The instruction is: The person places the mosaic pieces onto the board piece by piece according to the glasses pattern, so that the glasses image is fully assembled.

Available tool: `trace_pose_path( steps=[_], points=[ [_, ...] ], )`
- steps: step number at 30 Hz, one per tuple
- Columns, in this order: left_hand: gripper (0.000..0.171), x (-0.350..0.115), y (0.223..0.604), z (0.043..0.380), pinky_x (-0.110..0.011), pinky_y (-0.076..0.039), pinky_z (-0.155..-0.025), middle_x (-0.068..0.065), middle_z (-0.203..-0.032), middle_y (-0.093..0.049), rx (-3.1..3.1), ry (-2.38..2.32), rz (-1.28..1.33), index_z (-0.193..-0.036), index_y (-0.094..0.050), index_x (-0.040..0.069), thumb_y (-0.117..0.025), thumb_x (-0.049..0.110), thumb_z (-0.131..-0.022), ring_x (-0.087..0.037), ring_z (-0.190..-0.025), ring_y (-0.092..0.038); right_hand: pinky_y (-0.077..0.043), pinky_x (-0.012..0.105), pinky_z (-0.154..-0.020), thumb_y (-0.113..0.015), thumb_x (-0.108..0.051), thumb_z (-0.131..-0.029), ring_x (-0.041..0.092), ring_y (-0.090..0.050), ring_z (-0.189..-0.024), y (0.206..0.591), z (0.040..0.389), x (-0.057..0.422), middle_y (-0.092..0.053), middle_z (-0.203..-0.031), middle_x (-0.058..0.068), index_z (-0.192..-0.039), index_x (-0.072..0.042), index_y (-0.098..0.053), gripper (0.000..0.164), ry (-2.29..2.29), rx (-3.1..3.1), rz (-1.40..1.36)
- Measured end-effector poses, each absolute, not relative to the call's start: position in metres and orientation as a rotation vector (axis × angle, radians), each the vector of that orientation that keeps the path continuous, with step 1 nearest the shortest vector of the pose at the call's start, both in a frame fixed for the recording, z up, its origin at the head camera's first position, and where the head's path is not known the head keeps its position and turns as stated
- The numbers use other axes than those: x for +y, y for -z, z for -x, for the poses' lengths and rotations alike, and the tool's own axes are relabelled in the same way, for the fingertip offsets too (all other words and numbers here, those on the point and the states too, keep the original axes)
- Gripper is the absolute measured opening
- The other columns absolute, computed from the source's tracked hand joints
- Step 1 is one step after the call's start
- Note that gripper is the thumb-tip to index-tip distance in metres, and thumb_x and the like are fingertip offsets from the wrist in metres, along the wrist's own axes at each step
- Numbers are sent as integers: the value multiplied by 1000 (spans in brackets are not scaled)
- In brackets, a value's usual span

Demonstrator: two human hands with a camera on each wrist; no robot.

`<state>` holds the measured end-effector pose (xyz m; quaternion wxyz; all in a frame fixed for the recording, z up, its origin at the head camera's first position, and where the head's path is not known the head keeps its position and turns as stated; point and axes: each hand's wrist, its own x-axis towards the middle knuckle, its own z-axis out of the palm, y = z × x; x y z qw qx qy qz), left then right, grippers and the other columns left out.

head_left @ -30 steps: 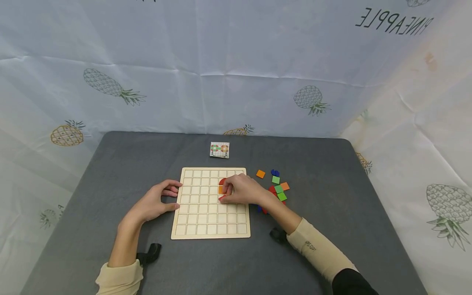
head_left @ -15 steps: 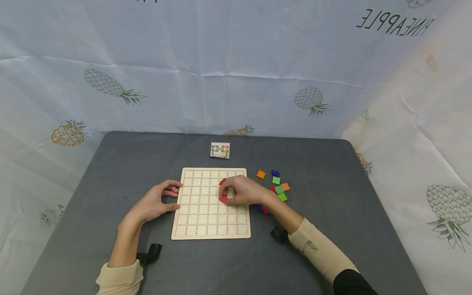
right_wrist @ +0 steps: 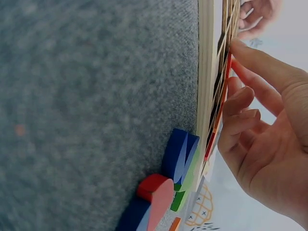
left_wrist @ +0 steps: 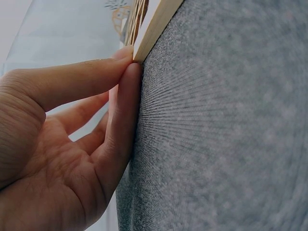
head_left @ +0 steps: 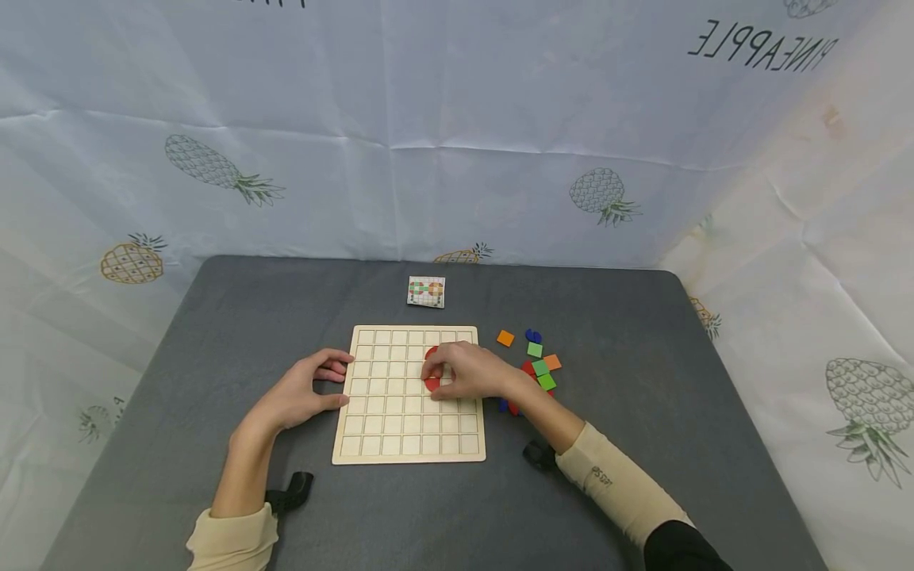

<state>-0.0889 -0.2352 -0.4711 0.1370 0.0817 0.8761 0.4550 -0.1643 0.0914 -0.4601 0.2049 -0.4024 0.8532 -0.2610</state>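
Observation:
A pale wooden grid board (head_left: 389, 446) lies on the dark grey table. My left hand (head_left: 291, 391) rests at its left edge, thumb and fingertips spread along the side; the left wrist view shows them touching the wooden edge. Over the board's right half, my right hand (head_left: 471, 370) pinches a small red tile (head_left: 432, 384) with a rounded edge, low in a grid square, between thumb and forefinger. Another red tile (head_left: 431, 350) shows just above the fingers. The right wrist view shows red and orange tiles in a row along the grid, partly covered by the hand.
Right of the board lie loose tiles: orange (head_left: 505, 338), blue (head_left: 533, 335), green (head_left: 546, 381) and red, some under the right forearm. A small printed pattern card (head_left: 426, 291) lies behind the board. A pineapple-print cloth (head_left: 457, 198) hangs behind the table.
My right fingers have shifted slightly on the board, and the red tile has settled and turned in its square, its rounded edge now showing. The left hand has stayed at the edge.

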Motion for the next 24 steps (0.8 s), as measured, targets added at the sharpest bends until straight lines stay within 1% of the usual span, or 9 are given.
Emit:
trace_pose_path(
  steps=[6, 12, 17, 19, 22, 24],
  points=[
    [60, -236, 472, 89, -37, -57, -98, -19, -129, -66, 2538, -1310, -240, -144, -59, -1, -86, 4, -90, -31, -118, -67, -48, 23, -78, -86, -20, -94, 14, -60, -90, 459, 165, 95, -71, -104, 0, -114, -17, -79, 21, 728, 2380, 1138],
    [60, -235, 473, 89, -38, -57, -99, -19, -129, -65, 2539, -1303, -233, -144, -59, -1, -86, 4, -91, -31, -118, -67, -48, 22, -74, -85, -21, -95, 9, -56, -78, 457, 169, 109, -72, -105, 3, -119, -14, -79, 26, 811, 2361, 1093],
    [60, -236, 473, 89, -38, -57, -99, -20, -130, -65, 2535, -1311, -239, -145, -59, -1, -86, 3, -91, -32, -119, -67, -51, 22, -75, -85, -18, -95, 13, -60, -81, 451, 175, 126, -74, -110, 7, -122, -9, -78, 29, 889, 2365, 1007],
    [61, -236, 473, 89, -38, -57, -98, -20, -130, -65, 2533, -1313, -241, -145, -58, -1, -86, 3, -91, -32, -119, -66, -52, 22, -73, -86, -18, -95, 14, -60, -79, 449, 177, 134, -74, -111, 8, -122, -8, -78, 30, 899, 2381, 975],
    [61, -237, 473, 89, -37, -57, -98, -20, -131, -65, 2528, -1315, -247, -146, -58, -2, -86, 3, -91, -32, -119, -66, -50, 24, -66, -86, -19, -95, 15, -58, -70, 446, 181, 146, -74, -110, 9, -122, -8, -78, 30, 915, 2408, 917],
    [62, -237, 473, 89, -37, -57, -97, -20, -131, -65, 2529, -1313, -248, -146, -58, -2, -86, 3, -91, -32, -119, -66, -49, 24, -64, -86, -20, -95, 15, -57, -68, 445, 183, 155, -73, -111, 9, -124, -9, -78, 31, 929, 2427, 879]
  ],
)
